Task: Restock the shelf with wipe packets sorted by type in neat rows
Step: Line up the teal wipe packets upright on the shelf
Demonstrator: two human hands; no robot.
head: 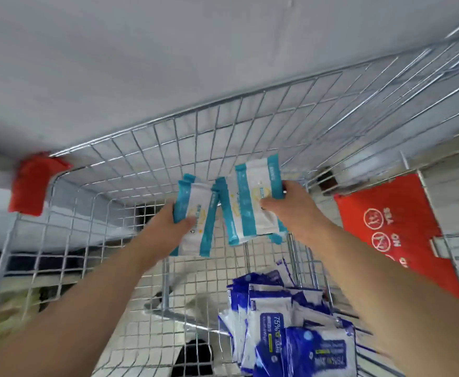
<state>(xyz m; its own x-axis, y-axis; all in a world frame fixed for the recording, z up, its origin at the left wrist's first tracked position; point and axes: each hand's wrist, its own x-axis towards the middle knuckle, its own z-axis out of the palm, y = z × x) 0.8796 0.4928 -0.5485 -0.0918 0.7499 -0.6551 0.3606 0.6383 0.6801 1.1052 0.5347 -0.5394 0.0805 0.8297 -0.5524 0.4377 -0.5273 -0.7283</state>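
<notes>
The left hand [165, 223] grips a small stack of teal-and-white plastic wipe packets [197, 213], thumb curled over the front and fingers behind, holding them nearly upright above a silver wire-mesh shopping cart [168, 148]. Just beside it, the right hand [291, 210] grips a second stack of the same teal-and-white wipe packets [250, 197], slightly higher and tilted, with its thumb pressed across the front face. The two stacks sit close together and their inner edges almost meet. Down in the near right corner of the cart lies a loose pile of dark-blue-and-white wipe packets [291, 325], some printed with "75%", leaning against one another. A red plastic corner guard [36, 183] caps the cart's far left corner, and a red plastic seat flap with white symbols [386, 227] lies at the right side.
</notes>
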